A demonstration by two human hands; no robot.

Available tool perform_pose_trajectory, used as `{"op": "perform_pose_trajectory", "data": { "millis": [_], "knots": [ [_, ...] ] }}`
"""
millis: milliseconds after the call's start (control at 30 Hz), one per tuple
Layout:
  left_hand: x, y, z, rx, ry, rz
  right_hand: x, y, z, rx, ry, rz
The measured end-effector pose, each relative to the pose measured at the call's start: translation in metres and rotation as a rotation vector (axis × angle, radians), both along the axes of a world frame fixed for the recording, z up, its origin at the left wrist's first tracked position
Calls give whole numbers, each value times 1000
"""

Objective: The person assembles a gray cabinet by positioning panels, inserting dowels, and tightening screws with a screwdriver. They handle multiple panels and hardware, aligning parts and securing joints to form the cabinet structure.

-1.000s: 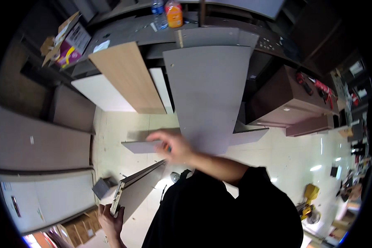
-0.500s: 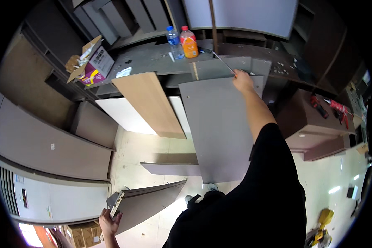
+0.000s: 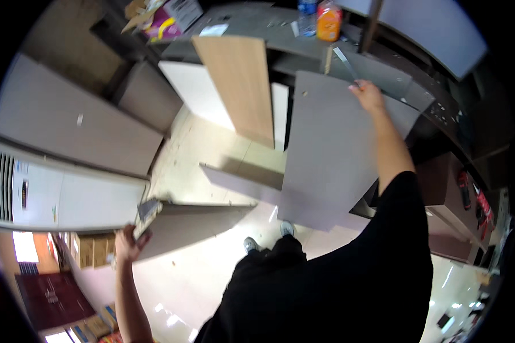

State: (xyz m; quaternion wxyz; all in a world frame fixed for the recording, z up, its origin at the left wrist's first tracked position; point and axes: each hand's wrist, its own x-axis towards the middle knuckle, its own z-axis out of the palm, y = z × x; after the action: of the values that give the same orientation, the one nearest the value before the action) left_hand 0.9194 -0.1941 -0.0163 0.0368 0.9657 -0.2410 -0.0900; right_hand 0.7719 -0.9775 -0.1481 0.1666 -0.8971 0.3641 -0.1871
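Left hand (image 3: 130, 243) closed on the pale, rough end of a grey panel (image 3: 194, 228), which slants low, left of the person's legs. Right hand (image 3: 369, 94) closed round a slim metal tool (image 3: 345, 64), tip pointing up-left, at the upper part of a large grey board (image 3: 332, 148); hand-to-board contact, cannot tell. Left of that board: 1 wood-tone board (image 3: 240, 91), white board (image 3: 197, 91) showing behind. Dark bench (image 3: 252, 23) beyond holds 2 bottles: orange bottle (image 3: 328, 24), printed label, and clear bottle (image 3: 307, 23), blue label; print too small to read. Purple-and-white carton (image 3: 174, 20) nearby, printed, blurred. Far left: white appliance (image 3: 97, 200), vent slats, small stickers; grey door (image 3: 68, 108) above, 1 white tag. Right: red drill (image 3: 464, 188) on brown cabinet (image 3: 440, 186).
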Motion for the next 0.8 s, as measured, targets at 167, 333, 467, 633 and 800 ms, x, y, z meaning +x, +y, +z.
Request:
{"op": "perform_pose_trajectory", "data": {
  "millis": [167, 333, 467, 633, 800],
  "knots": [
    [22, -15, 3, -11, -65, -48, -31, 29, 19, -73, -43, 22],
    [35, -8, 3, -10, -95, -71, -70, 108, 44, -224, -87, 4],
    [36, -7, -7, -55, -148, -83, -112, 171, 65, -338, -32, -35],
    [13, -9, -1, -98, -178, -82, -167, 271, 90, -248, -50, -114],
    [-16, -4, -3, -137, -227, -86, -207, 366, 115, -175, 42, -253]
  ]
}}
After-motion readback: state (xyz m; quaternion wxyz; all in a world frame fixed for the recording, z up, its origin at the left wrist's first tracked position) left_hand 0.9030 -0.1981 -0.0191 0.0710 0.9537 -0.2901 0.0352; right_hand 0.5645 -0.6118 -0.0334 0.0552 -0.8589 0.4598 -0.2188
